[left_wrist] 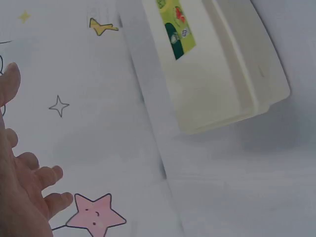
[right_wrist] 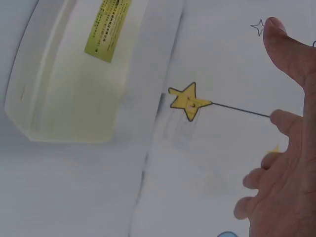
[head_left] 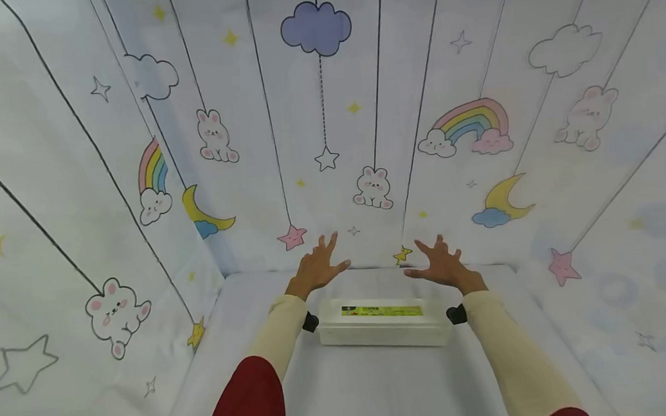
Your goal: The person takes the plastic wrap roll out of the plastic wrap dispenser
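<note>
A long white plastic box (head_left: 385, 332) with a lid lies crosswise on the white surface, a green and yellow label (head_left: 382, 311) along its top. Beyond its left end my left hand (head_left: 317, 265) is raised with fingers spread, holding nothing. My right hand (head_left: 444, 266) hovers likewise past the right end, fingers apart and nothing in them. In the left wrist view the box (left_wrist: 217, 69) is apart from the left hand (left_wrist: 24, 182). The right wrist view shows the box (right_wrist: 74, 89) at upper left, away from the right hand (right_wrist: 286, 163).
A pale back wall (head_left: 332, 195) printed with clouds, rabbits, stars and rainbows rises right behind the hands. Similar printed walls stand at left (head_left: 52, 253) and right (head_left: 630, 232). Dark wrist cameras (head_left: 457, 314) sit close to the box ends.
</note>
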A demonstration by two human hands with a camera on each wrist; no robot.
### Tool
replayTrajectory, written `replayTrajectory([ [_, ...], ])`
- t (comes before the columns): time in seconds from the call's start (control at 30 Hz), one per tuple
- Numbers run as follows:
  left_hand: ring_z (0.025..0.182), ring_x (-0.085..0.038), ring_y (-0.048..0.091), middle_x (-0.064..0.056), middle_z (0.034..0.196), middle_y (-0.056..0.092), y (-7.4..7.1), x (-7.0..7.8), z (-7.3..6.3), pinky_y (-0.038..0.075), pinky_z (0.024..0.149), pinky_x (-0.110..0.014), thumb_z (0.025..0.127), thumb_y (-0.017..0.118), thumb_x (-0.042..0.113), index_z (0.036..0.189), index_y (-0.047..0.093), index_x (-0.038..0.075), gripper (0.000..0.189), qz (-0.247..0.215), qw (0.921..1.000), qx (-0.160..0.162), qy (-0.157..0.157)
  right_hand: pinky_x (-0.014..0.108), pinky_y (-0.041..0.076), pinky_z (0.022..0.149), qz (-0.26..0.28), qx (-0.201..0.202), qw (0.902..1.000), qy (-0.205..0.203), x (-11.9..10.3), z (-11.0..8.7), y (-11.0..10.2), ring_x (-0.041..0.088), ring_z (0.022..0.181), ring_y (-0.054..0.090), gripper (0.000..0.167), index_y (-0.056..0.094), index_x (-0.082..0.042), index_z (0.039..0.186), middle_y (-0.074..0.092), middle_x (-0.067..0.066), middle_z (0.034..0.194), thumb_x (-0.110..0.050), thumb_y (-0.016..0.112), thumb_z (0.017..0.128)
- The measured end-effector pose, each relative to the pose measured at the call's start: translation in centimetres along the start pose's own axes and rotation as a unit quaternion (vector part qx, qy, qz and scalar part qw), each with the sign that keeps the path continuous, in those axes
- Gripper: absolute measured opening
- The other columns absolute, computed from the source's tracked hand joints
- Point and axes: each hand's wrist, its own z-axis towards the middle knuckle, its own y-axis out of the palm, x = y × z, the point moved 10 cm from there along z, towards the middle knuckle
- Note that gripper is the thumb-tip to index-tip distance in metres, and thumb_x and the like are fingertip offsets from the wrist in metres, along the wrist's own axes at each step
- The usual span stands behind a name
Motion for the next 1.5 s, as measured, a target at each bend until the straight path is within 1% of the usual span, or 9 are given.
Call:
replayTrajectory([
  [0.23, 0.159, -0.048, 0.043, -0.022, 0.175, 0.038, 3.1, -1.9, -4.5, 0.04, 0.128, -0.069, 0.098, 0.073, 0.061, 0.174, 0.024, 0.004, 0.106, -0.136, 0.9903, -0.023, 0.014, 0.089, 0.03, 0.12, 0.025, -0.06, 0.9966, -0.051, -1.4, -3.3, 4.1, 0.068, 0.155, 0.033, 0.113, 0.037, -0.003, 0.169, 0.029, 0.044, 0.17, -0.062, 0.086, 0.086],
  [0.43, 0.155, -0.052, 0.045, -0.027, 0.174, 0.038, 6.0, -3.9, -8.9, 0.044, 0.126, -0.066, 0.075, 0.103, 0.03, 0.171, 0.026, -0.002, 0.127, -0.208, 0.9767, -0.048, 0.022, 0.092, 0.025, 0.118, 0.021, -0.074, 0.9923, -0.096, -2.9, -6.8, 6.3, 0.069, 0.153, 0.036, 0.121, 0.039, -0.003, 0.168, 0.032, 0.044, 0.168, -0.049, 0.1, 0.075],
  [0.6, 0.155, -0.055, 0.044, -0.025, 0.176, 0.033, 10.1, -4.6, -12.0, 0.044, 0.127, -0.061, 0.07, 0.105, 0.01, 0.169, 0.03, -0.005, 0.125, -0.266, 0.9615, -0.063, 0.03, 0.093, 0.026, 0.118, 0.033, -0.096, 0.9899, -0.099, -3.2, -9.4, 8.0, 0.067, 0.154, 0.035, 0.118, 0.043, -0.001, 0.166, 0.037, 0.041, 0.168, -0.04, 0.104, 0.072],
  [0.73, 0.158, -0.052, 0.041, -0.026, 0.174, 0.035, 13.3, -4.0, -13.7, 0.041, 0.129, -0.059, 0.069, 0.105, 0.007, 0.168, 0.032, -0.006, 0.124, -0.301, 0.9508, -0.064, 0.036, 0.082, 0.04, 0.118, 0.042, -0.11, 0.9891, -0.088, -3.1, -11.1, 9.5, 0.06, 0.146, 0.049, 0.114, 0.048, -0.001, 0.163, 0.05, 0.034, 0.162, -0.035, 0.105, 0.07],
  [0.9, 0.156, -0.047, 0.046, -0.024, 0.17, 0.044, 16.1, -3.3, -15.4, 0.045, 0.128, -0.056, 0.068, 0.106, 0.009, 0.166, 0.036, -0.005, 0.121, -0.361, 0.9308, -0.038, 0.042, 0.067, 0.054, 0.112, 0.065, -0.113, 0.9887, -0.073, -2.9, -12.8, 11.1, 0.045, 0.132, 0.061, 0.106, 0.057, -0.002, 0.157, 0.063, 0.026, 0.152, -0.026, 0.108, 0.067],
  [1.07, 0.15, -0.043, 0.056, -0.022, 0.164, 0.053, 18.1, -3.3, -16.2, 0.049, 0.126, -0.046, 0.072, 0.103, 0.008, 0.164, 0.041, -0.005, 0.112, -0.436, 0.8994, -0.009, 0.033, 0.068, 0.052, 0.113, 0.074, -0.105, 0.9895, -0.066, -2.7, -13.8, 11.9, 0.047, 0.133, 0.061, 0.104, 0.06, -0.001, 0.154, 0.065, 0.024, 0.151, -0.02, 0.109, 0.064],
  [1.17, 0.151, -0.044, 0.054, -0.022, 0.166, 0.051, 19.0, -3.6, -16.7, 0.048, 0.126, -0.044, 0.074, 0.103, 0.009, 0.164, 0.042, -0.005, 0.109, -0.461, 0.8875, 0.003, 0.008, 0.071, 0.048, 0.117, 0.085, -0.097, 0.9898, -0.06, -2.6, -14.0, 12.0, 0.05, 0.139, 0.059, 0.101, 0.062, 0.0, 0.152, 0.065, 0.024, 0.152, -0.017, 0.109, 0.064],
  [1.33, 0.153, -0.042, 0.053, -0.021, 0.168, 0.049, 20.0, -4.0, -17.3, 0.049, 0.127, -0.038, 0.076, 0.102, 0.017, 0.165, 0.042, -0.002, 0.109, -0.457, 0.8892, 0.021, 0.011, 0.077, 0.037, 0.12, 0.122, -0.072, 0.9892, -0.036, -1.9, -14.7, 12.2, 0.05, 0.142, 0.057, 0.096, 0.065, -0.003, 0.15, 0.067, 0.023, 0.149, -0.011, 0.107, 0.065],
  [1.5, 0.155, -0.046, 0.049, -0.022, 0.168, 0.048, 20.2, -3.7, -18.1, 0.043, 0.13, -0.053, 0.078, 0.101, 0.015, 0.166, 0.04, -0.002, 0.109, -0.463, 0.8864, 0.009, -0.004, 0.077, 0.034, 0.12, 0.147, -0.064, 0.9868, -0.022, -1.2, -15.5, 12.9, 0.047, 0.139, 0.056, 0.094, 0.065, -0.007, 0.151, 0.069, 0.019, 0.145, -0.009, 0.105, 0.066],
])
